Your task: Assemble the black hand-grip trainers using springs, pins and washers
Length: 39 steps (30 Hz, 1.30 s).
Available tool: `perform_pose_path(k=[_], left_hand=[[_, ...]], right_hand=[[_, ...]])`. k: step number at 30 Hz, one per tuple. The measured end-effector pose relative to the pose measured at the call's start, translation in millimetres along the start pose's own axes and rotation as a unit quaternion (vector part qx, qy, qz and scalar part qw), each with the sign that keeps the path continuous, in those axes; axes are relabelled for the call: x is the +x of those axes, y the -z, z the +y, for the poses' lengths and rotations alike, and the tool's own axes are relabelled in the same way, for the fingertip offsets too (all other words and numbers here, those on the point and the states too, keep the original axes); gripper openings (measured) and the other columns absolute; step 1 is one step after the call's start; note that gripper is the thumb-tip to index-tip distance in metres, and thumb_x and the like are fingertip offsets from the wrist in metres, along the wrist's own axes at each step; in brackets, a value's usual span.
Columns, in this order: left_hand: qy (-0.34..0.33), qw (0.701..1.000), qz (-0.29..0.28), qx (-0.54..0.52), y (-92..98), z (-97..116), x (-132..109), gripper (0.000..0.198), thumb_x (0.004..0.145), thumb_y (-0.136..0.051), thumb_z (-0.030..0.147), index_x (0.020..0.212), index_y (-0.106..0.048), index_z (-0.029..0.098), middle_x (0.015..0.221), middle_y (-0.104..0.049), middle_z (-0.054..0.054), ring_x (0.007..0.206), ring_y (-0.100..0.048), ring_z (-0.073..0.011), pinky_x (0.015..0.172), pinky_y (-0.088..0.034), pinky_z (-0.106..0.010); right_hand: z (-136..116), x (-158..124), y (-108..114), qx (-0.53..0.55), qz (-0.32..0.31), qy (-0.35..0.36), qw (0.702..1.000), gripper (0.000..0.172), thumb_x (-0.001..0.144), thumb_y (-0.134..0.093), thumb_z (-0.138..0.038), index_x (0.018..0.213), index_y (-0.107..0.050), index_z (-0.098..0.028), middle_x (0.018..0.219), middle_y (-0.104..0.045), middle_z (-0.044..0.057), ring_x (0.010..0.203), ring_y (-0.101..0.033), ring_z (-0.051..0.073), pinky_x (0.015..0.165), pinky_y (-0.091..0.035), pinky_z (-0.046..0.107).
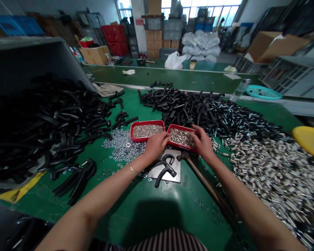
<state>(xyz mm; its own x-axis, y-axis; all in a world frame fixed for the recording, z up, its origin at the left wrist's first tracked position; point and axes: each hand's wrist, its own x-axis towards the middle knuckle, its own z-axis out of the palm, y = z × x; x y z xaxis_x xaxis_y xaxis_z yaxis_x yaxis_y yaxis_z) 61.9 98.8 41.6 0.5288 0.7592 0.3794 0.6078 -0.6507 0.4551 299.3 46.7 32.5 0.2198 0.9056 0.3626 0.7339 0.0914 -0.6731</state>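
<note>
"What takes up the most room?"

"The green counter (191,198). The big grey bin (74,64) at its left lies open toward us, spilling black handles (68,115)."

"And on the right?"

"A broad heap of metal cylinders (274,174). Behind the trays spreads a pile of black parts (183,108)."

"Next size down?"

"A hammer (206,183), its head near the right edge of a metal plate (178,164). Just beyond the plate are two red trays, the left tray (143,139) and right tray (181,146), with their near ends almost meeting."

"Where's the workpiece?"

"That forked black piece (166,166) lies on the plate, with neither of the hands on it."

"How are the hands?"

"The left hand (155,144) is at the gap between the trays, thumb and fingers drawn narrow; I can't tell whether they pinch anything. The right hand (202,142) reaches over its tray's far right end, forefinger held apart; whether it grips anything, I can't tell."

"And the smallest bits?"

"Loose metal rings (125,148) left of the plate, and little pins (180,136) in the right tray."
</note>
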Motion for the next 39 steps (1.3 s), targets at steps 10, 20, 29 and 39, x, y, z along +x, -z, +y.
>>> perform_pose_path(k=[10, 20, 29, 39], left_hand=[[0.023, 0.992, -0.127, -0.003, 17.7, 8, -73, 0.016, 0.094, -0.055, 0.026, 0.086, -0.065, 0.017, 0.095, -0.066, -0.006, 0.095, -0.061, -0.0205, 0.09, -0.047, -0.035], [0.063, 0.986, -0.148, 0.045, 0.0, 16, -64, 0.016, 0.089, -0.051, 0.015, 0.08, -0.065, 0.016, 0.09, -0.065, -0.008, 0.092, -0.061, -0.0208, 0.087, -0.049, -0.032], [-0.043, 0.977, -0.162, 0.134, -3.5, 18, -65, 0.024, 0.095, -0.044, 0.017, 0.093, -0.068, 0.013, 0.097, -0.066, -0.013, 0.096, -0.061, -0.0259, 0.089, -0.049, -0.039], [-0.035, 0.969, -0.23, 0.085, 10.2, 10, -51, 0.02, 0.096, -0.048, 0.024, 0.089, -0.065, 0.015, 0.095, -0.063, -0.009, 0.092, -0.062, -0.0214, 0.082, -0.049, -0.031]], right_hand=[[-27, -85, -8, 0.206, -0.177, -0.11, 0.956, 0.022, 0.091, -0.059, -0.043, 0.092, -0.063, -0.021, 0.088, -0.072, 0.005, 0.08, -0.066, 0.022, 0.075, -0.053, 0.038], [-32, -75, -46, -0.068, -0.086, 0.034, 0.993, 0.022, 0.096, -0.055, -0.033, 0.088, -0.071, -0.021, 0.093, -0.068, 0.008, 0.1, -0.055, 0.026, 0.094, -0.043, 0.039], [-41, -84, -49, -0.182, -0.109, 0.098, 0.972, 0.025, 0.102, -0.044, -0.029, 0.095, -0.066, -0.019, 0.1, -0.063, 0.01, 0.1, -0.052, 0.025, 0.087, -0.044, 0.033], [-26, -96, 5, -0.282, -0.14, 0.094, 0.944, 0.019, 0.095, -0.056, -0.033, 0.105, -0.061, -0.017, 0.107, -0.062, 0.015, 0.1, -0.055, 0.031, 0.086, -0.046, 0.041]])
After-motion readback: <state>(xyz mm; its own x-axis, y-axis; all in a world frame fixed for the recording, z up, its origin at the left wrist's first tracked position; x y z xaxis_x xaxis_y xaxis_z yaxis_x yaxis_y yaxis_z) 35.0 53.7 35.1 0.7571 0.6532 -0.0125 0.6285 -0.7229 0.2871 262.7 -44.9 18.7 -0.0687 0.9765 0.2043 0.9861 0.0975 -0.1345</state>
